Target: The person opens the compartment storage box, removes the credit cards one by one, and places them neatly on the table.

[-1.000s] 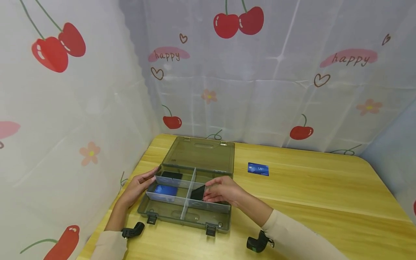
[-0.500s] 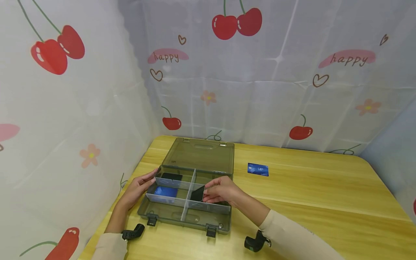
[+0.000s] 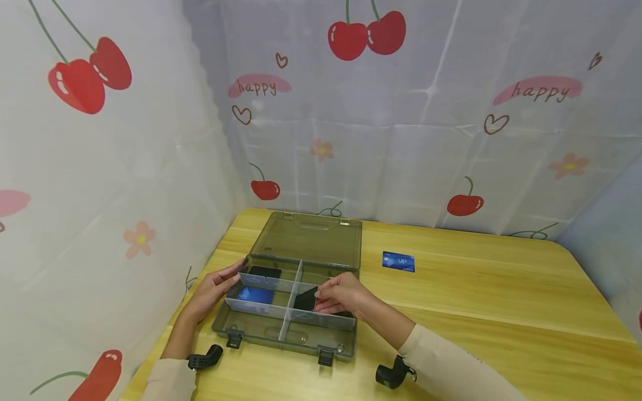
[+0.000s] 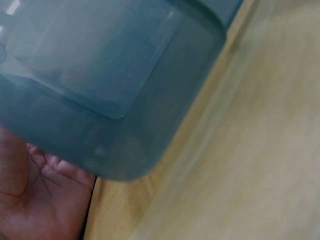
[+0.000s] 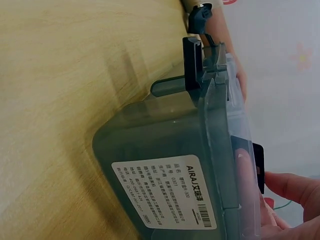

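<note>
In the head view my right hand pinches a black card by its right edge, inside the middle right compartment of a grey-green plastic organizer box. The card stands tilted there. In the right wrist view the black card pokes above the rim, with my thumb and fingers at it. My left hand rests along the box's left wall, fingers fairly straight. The left wrist view shows its palm beside the box corner. A blue card lies in the middle left compartment, another black card in the back left one.
The box's lid lies folded back behind it. To the right, a blue VIP card lies on the wooden table. Two black latches stick out at the box's front. Printed curtains stand at the back and left.
My right hand stays at the black card with only a very slight shift of fingers and forearm. The left hand and the box hold still.
</note>
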`<action>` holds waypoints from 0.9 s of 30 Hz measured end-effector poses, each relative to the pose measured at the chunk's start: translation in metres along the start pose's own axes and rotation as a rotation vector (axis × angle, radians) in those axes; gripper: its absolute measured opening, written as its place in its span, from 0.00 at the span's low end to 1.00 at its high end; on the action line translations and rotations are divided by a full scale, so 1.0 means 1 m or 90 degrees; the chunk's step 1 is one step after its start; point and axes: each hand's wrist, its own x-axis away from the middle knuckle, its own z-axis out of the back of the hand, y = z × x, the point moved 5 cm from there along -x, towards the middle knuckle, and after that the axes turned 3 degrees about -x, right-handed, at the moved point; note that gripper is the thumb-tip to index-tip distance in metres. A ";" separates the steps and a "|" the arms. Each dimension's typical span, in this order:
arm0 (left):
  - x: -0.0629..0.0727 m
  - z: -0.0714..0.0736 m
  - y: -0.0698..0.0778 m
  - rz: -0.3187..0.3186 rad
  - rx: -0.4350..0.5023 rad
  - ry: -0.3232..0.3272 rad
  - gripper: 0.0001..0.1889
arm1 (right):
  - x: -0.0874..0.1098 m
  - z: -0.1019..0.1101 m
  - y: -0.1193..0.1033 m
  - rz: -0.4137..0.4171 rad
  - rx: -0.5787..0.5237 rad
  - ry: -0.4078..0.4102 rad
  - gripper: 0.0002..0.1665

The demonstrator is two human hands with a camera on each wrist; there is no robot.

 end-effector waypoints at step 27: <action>0.002 0.000 0.001 0.006 -0.005 -0.002 0.29 | 0.014 0.005 -0.009 0.031 0.006 0.016 0.17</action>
